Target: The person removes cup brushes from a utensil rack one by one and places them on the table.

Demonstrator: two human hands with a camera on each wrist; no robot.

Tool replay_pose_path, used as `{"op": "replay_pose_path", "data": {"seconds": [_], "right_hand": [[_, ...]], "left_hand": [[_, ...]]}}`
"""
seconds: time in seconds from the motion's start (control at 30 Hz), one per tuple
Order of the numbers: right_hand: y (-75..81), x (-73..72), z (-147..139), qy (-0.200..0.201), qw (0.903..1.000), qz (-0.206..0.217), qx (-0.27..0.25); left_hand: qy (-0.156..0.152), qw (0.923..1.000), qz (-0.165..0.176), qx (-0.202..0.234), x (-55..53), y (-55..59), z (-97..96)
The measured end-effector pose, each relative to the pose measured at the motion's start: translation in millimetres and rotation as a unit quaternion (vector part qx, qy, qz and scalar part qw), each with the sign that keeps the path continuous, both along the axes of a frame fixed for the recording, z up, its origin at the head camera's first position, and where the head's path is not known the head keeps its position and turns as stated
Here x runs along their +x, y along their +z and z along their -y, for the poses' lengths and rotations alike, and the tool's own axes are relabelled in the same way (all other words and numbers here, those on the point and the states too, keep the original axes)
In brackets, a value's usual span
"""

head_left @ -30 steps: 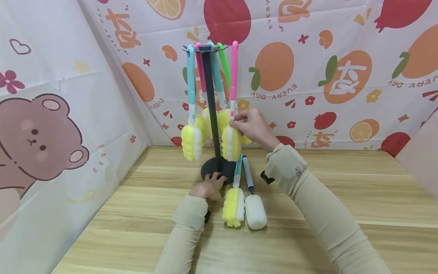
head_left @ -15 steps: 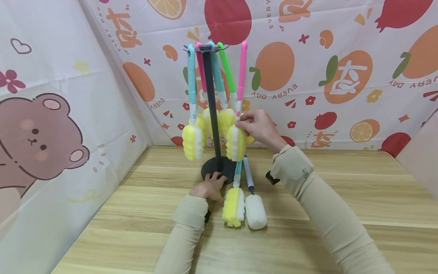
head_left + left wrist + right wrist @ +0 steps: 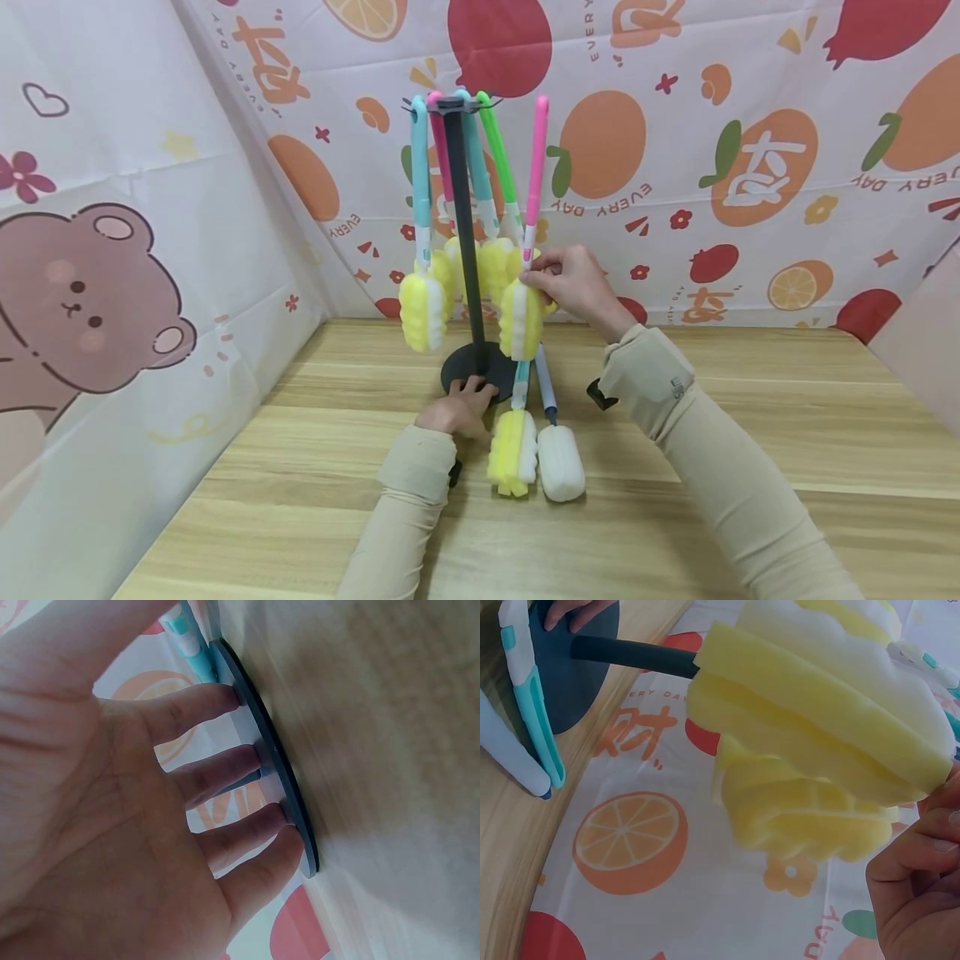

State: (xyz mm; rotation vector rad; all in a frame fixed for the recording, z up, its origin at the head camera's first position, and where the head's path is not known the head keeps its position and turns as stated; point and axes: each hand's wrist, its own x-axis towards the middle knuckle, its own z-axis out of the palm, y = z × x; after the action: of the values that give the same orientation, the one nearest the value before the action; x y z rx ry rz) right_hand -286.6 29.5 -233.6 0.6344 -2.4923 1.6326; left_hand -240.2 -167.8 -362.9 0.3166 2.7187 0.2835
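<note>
My right hand pinches a pink-handled sponge bottle brush by its white neck, just above the yellow-and-white sponge head. The brush is upright, handle up, and its tip stands apart from the rack, to the right of the hooks. With fingers spread, my left hand presses on the round base of the black rack; in the left wrist view the fingertips touch that base. Blue, pink and green handled brushes hang from the rack's top, among them a blue-handled brush at the left and a green-handled brush.
Right of my left hand, a teal-handled brush with a yellow-and-white sponge lies on the wooden table. Beside it lies a grey-handled brush with a white sponge. A fruit-print cloth hangs behind the table, a bear-print cloth at left.
My right hand has moved right with the pink-handled brush, and its top has come away from the rack. The green-handled brush shows more fully. My left hand stays on the base.
</note>
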Motion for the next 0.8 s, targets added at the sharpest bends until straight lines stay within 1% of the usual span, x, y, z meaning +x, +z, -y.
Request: {"op": "replay_pose_path", "data": {"seconds": [0.23,0.5,0.63,0.8], "right_hand": [[-4.2,1.1,-4,-0.005,1.0000,0.002,0.001],[-7.9,3.5,-11,-0.015,0.9998,0.014,0.007],[-9.9,3.5,-13,-0.016,0.9997,0.017,0.002],[-11.7,3.7,-16,-0.018,0.9997,0.014,0.002]], "left_hand": [[0.002,1.0000,0.002,0.003,0.2,-0.2,0.2],[0.000,1.0000,0.003,0.005,0.5,0.3,0.9],[0.000,1.0000,0.003,0.007,-0.2,-0.6,1.1],[-0.001,1.0000,-0.001,0.004,-0.1,0.2,0.5]]}}
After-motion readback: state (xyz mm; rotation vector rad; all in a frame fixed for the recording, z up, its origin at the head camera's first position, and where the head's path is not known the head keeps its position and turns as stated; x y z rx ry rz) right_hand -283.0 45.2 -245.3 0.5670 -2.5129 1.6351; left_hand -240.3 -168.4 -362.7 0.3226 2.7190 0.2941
